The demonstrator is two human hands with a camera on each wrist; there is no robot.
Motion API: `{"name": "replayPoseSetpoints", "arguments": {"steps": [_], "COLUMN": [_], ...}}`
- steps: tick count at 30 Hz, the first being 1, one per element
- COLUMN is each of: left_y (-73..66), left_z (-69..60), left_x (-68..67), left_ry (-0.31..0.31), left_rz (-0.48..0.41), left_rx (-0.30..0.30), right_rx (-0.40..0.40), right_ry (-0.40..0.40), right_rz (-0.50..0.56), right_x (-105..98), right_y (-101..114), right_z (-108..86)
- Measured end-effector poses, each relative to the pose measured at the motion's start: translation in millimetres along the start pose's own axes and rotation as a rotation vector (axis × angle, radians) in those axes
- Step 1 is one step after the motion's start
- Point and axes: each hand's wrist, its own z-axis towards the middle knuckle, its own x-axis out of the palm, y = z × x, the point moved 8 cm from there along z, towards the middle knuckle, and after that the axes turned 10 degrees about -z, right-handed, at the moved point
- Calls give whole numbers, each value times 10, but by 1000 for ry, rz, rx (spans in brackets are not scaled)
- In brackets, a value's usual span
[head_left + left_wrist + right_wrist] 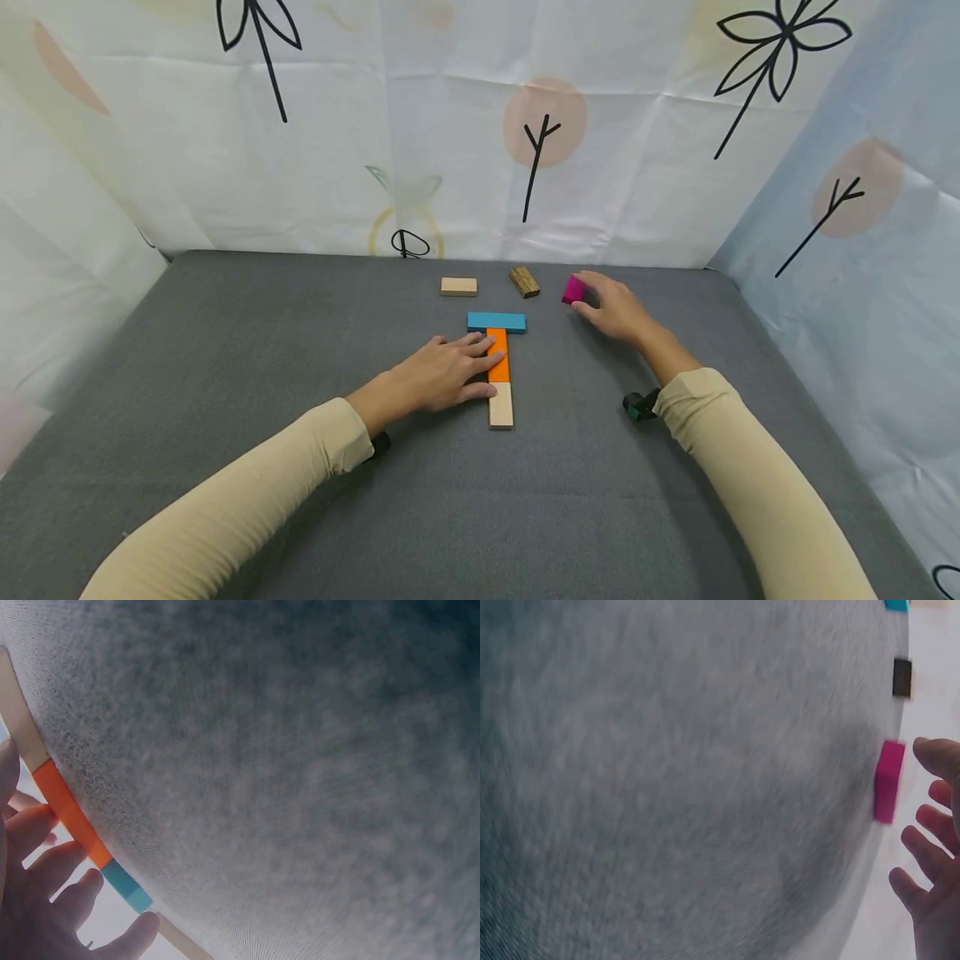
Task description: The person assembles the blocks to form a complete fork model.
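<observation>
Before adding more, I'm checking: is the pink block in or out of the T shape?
Out: the pink block is at the right hand, gray tabletop separating it from the blue block.

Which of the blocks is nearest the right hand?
The magenta block, the rightmost one, just by the right hand; the dark brown wooden block and the others lie farther left.

A flat orange block lies beneath the fingers of the left hand, end to end with a pale wooden block at the thumb and a blue block set crosswise just ahead. A magenta block sits askew at the right hand's fingertips.
</observation>
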Motion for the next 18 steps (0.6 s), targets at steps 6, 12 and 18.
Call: {"name": "replayPoseSetpoints", "arguments": {"steps": [6,12,18], "left_y": [5,11,15], "left_z": [-5,-2,1], "left_x": [7,8,10], "left_ry": [9,9,0], "left_rz": [-9,-13,3], "left_rx": [-6,-3,0], "right_rx": [62,76,49], "right_ry": [53,70,3], "right_rz": [-5,-14,-4], "right_x": [49,96,89], "right_y": [-131,-136,-101], "right_z": [6,43,52]}}
